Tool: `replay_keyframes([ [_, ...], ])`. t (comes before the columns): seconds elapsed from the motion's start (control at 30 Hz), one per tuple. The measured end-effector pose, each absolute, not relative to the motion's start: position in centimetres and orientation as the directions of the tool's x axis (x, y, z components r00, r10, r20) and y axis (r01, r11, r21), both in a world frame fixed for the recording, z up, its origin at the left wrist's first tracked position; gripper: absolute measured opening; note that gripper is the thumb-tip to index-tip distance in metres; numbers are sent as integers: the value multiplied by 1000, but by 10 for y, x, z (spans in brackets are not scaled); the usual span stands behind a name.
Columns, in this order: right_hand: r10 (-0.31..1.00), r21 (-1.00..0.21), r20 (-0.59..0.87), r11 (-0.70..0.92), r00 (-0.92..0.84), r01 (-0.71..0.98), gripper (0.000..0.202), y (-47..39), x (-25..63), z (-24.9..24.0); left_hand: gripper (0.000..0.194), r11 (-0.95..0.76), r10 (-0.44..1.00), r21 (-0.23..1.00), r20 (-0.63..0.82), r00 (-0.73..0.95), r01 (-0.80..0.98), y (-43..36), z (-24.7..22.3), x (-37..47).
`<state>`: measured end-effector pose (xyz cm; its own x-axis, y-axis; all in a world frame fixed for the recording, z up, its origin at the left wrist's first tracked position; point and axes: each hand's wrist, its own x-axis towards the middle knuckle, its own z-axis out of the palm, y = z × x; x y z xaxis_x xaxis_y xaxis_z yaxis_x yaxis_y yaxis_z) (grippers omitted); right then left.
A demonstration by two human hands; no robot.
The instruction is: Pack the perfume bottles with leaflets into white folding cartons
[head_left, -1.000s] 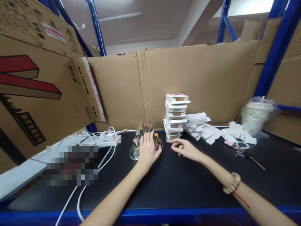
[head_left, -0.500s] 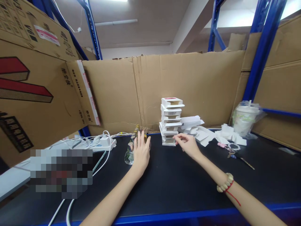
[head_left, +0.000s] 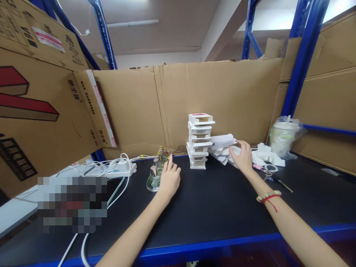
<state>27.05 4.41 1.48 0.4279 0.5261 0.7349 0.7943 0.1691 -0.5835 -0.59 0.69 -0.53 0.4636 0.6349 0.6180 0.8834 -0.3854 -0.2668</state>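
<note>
My left hand (head_left: 169, 180) rests at the right side of a row of small glass bottles (head_left: 154, 181) with gold and silver caps. Its index finger is stretched toward a gold cap at the far end; the other fingers bend slightly, and I see nothing held in them. My right hand (head_left: 242, 158) is over a loose pile of white folded papers or flattened cartons (head_left: 222, 142), thumb and fingers apart, its fingertips at the pile's right side. Between the hands stands a stack of small white boxes (head_left: 200, 130) with their open ends facing me.
A cup in a plastic bag (head_left: 283, 137) stands at the back right, with a beaded key ring (head_left: 270, 168) in front. A power strip (head_left: 118, 170) with white cables lies on the left. Cardboard walls (head_left: 133, 107) close off the back and sides of the black table.
My right hand has moved right, from the box stack to the white paper pile, and its fingers have spread. My left hand's fingers have bent a little beside the bottles.
</note>
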Motion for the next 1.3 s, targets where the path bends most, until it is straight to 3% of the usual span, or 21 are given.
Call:
replay_keyframes([
  [0.1, 544, -445, 785, 161, 297, 881, 44, 48, 277, 11, 31, -361, 675, -313, 562, 478, 878, 6, -5, -5],
  [0.23, 609, -388, 762, 153, 222, 909, 49, 53, 280, 7, 31, -327, 708, -304, 548, 445, 895, 5, -4, -4],
  [0.37, 654, -405, 727, 163, 209, 900, 49, 60, 286, 2, 28, -355, 697, -217, 587, 412, 909, 8, -7, -3],
  [0.57, 609, -431, 761, 219, 222, 875, 44, 71, 296, -3, 20, -457, 596, -99, 703, 387, 884, 13, -9, -2],
  [0.8, 592, -489, 784, 402, 188, 774, 30, 83, 299, -1, 20, -655, 562, 10, 675, 479, 755, 2, -4, 4],
  [1.13, 627, -526, 760, 436, 173, 731, 28, 77, 291, 7, 17, -751, 503, 10, 656, 562, 661, -4, -5, 8],
  [1.3, 441, -405, 879, 495, 179, 768, 26, 56, 272, 20, 16, -789, 436, -24, 682, 587, 614, -4, -7, 9],
])
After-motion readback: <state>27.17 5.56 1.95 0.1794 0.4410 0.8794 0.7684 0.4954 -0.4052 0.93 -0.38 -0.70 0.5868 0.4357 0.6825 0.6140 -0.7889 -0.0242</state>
